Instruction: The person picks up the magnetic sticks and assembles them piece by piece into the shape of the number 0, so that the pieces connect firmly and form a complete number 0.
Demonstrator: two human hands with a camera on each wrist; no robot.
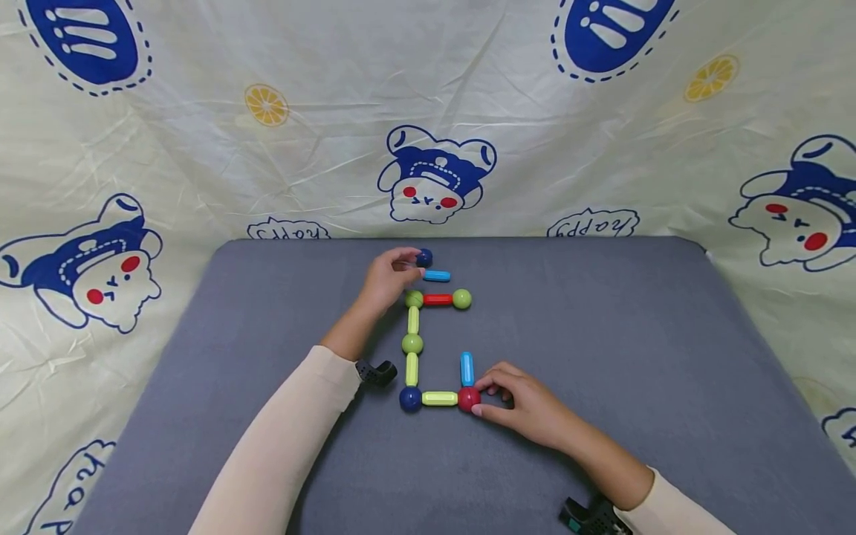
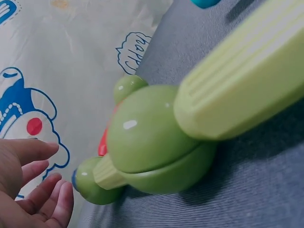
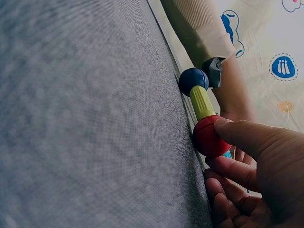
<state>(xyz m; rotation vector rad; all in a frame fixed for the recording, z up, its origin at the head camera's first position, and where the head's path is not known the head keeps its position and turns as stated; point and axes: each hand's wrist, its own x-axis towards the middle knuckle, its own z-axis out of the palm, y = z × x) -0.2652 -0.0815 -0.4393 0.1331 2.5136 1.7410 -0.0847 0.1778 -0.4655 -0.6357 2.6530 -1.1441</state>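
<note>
On the grey table lies a C-shaped line of balls and rods. Its near right corner is a red ball (image 1: 469, 400), which my right hand (image 1: 535, 405) pinches between thumb and index finger. From that ball a blue rod (image 1: 467, 369) points away from me, and a yellow-green rod (image 3: 202, 102) joins it to a dark blue ball (image 1: 411, 399). My left hand (image 1: 390, 279) is at the far side, fingers loosely bent, with fingertips right at a second dark blue ball (image 1: 424, 258). Just nearer than that lies a loose light blue rod (image 1: 438, 276).
A green ball (image 1: 412, 344) sits midway along the left side, and another green ball (image 1: 414, 299) at the far left corner. From there a red rod (image 1: 438, 299) leads to a green end ball (image 1: 462, 299). A printed cloth (image 1: 334, 163) hangs behind the table (image 1: 602, 334).
</note>
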